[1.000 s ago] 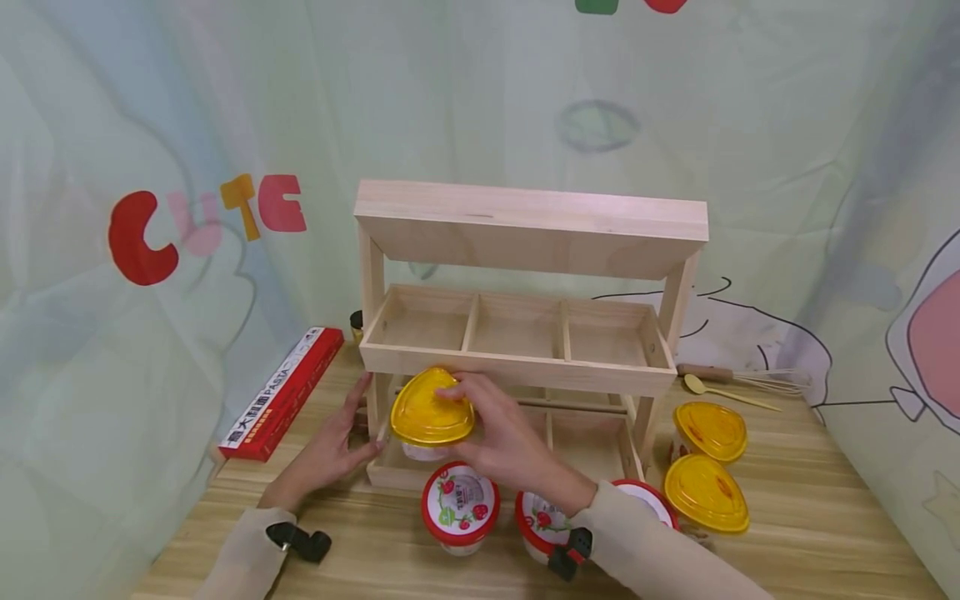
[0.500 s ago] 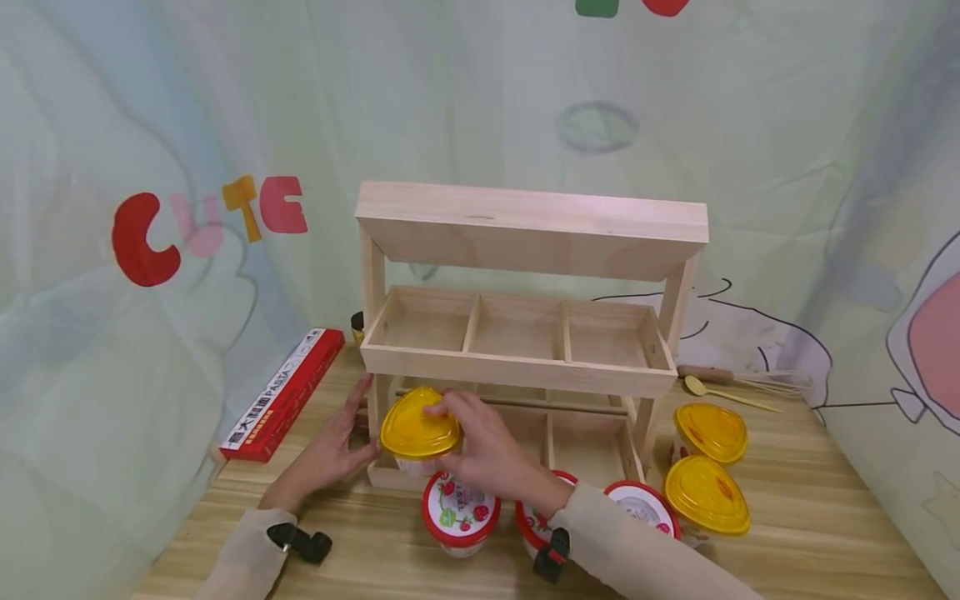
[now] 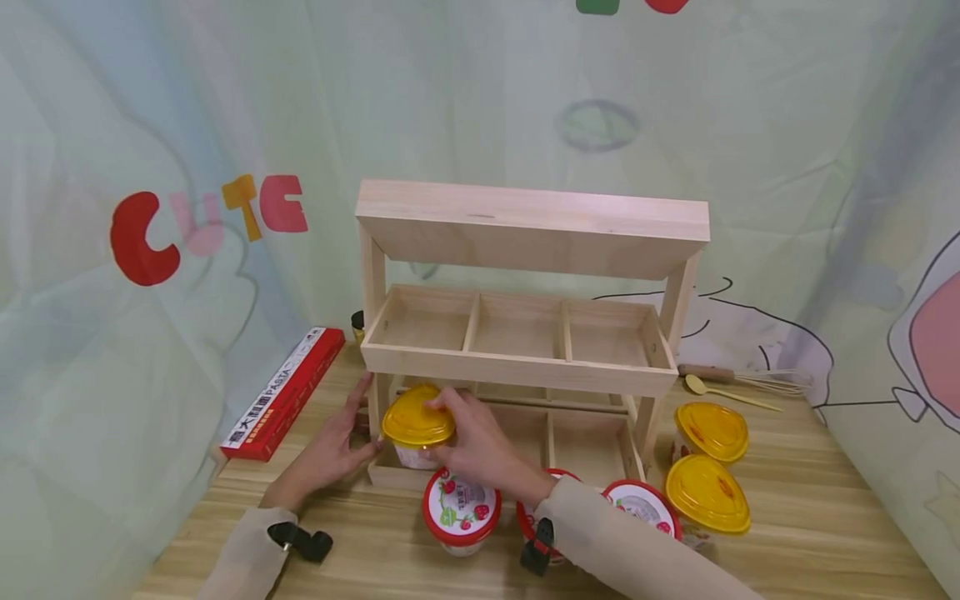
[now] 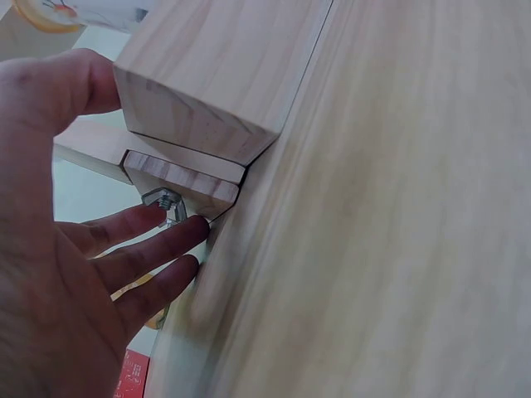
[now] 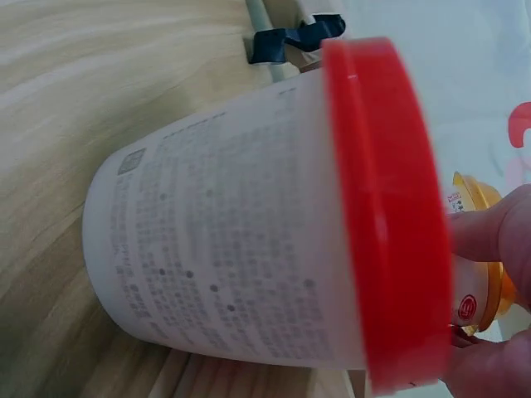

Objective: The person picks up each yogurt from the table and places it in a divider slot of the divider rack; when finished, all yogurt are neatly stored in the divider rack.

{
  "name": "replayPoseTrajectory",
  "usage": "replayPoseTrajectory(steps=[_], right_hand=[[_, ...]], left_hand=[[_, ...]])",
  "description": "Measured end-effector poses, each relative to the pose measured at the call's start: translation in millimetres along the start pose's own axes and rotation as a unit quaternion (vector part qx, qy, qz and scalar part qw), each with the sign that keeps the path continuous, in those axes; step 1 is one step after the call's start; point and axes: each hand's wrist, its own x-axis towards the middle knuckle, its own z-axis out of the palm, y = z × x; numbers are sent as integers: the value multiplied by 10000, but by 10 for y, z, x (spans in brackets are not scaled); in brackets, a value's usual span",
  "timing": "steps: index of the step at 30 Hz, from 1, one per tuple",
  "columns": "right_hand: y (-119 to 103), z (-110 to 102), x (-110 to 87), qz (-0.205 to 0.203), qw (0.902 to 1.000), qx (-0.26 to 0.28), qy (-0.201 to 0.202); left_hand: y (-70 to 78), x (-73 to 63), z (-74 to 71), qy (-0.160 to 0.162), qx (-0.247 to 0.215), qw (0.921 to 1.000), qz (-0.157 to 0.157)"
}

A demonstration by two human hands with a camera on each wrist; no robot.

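My right hand [image 3: 480, 446] grips a small tub with a yellow lid [image 3: 416, 417], thumb and fingers around its sides. It holds the tub upright in the left compartment of the lower tier of a wooden rack [image 3: 517, 367]. Part of that tub [image 5: 469, 298] shows behind a red-lidded tub in the right wrist view. My left hand [image 3: 333, 446] rests against the rack's left side. In the left wrist view, its thumb touches the wood block's end, while extended fingertips lie beside a wing nut [image 4: 164, 201].
Red-rimmed strawberry tubs [image 3: 461, 508] stand before the rack, the middle one partly hidden by my right arm. Two yellow-lidded tubs [image 3: 708, 496] stand at right, near a wooden spoon [image 3: 727, 393] and whisk [image 3: 750, 377]. A red pasta box [image 3: 288, 392] lies at left.
My right hand has moved down and left with the yellow-lidded tub, into the lower left compartment. The left hand stays against the rack's side.
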Motion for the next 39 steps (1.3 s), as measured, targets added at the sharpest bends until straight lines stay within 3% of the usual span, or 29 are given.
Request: replayPoseTrajectory(steps=[11,22,32,39], right_hand=[[8,103,43,497,9984,-179,-176],[-57,84,56,527,9949,-645,-567],[-18,-40,-6,560,9950,-309,-765],[2,-244,-115,577,9947,18,-848]], left_hand=[[-22,11,16,21,58,9999,115],[-19,11,5,-15,66,10000,-5],[10,12,3,-55,-2,10000,-16],[-12,3,0,-73,11,9999,-133]])
